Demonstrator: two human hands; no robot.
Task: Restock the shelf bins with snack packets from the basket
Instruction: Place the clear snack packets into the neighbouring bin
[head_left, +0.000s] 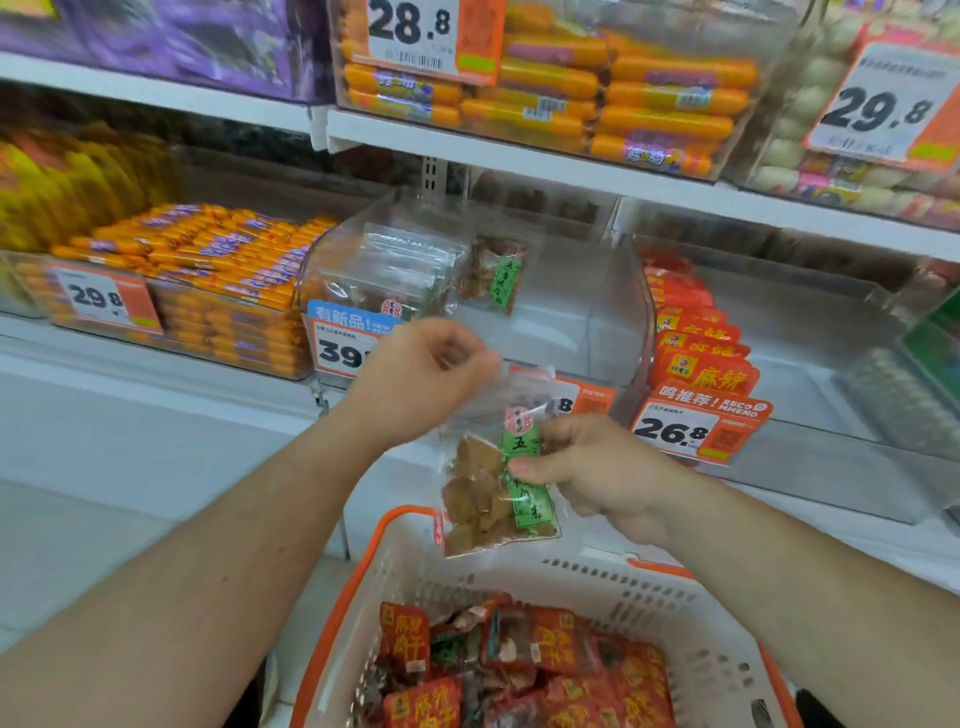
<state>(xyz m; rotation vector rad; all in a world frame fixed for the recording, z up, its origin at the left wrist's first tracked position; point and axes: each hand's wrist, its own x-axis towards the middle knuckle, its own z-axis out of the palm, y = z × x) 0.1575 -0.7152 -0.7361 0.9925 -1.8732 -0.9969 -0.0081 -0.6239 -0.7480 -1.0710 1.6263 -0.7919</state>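
A clear snack packet (485, 488) with brown pieces and a green label hangs above the basket (363, 582). My left hand (421, 374) pinches its top edge, and my right hand (587, 467) pinches its green label from the right. Directly behind stands a clear shelf bin (597, 312) holding a few of the same green-label packets (493, 273) at its back left; most of its floor is bare. The white basket with orange rim holds several red and green-label packets (519, 665).
A bin of red packets (696, 343) sits to the right, with a 26.8 price tag (691, 426). Left is a bin of orange sausages (208, 270). The shelf above (571, 166) carries more orange sausages (623, 88) and overhangs the bins.
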